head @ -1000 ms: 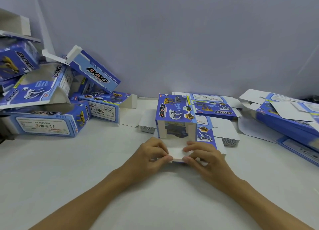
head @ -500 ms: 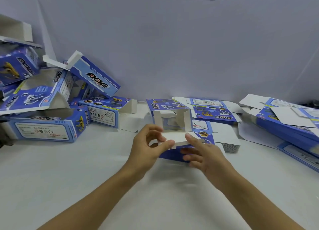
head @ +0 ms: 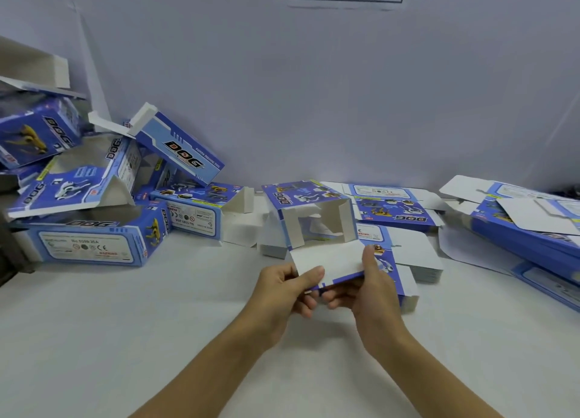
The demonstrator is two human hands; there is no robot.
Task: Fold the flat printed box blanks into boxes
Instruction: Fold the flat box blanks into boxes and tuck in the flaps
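Since a moment ago we have lifted the half-formed box off the table and swung its open end toward us, white flap folded out over our fingers. Our left hand pinches the flap's near left corner, thumb on top, while our right hand grips its right edge. Flat blanks lie just beyond our right hand, and finished boxes are heaped well off past our left.

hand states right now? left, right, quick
Left hand: grips the near left corner of the half-folded box.
Right hand: grips the same box at its near right edge.
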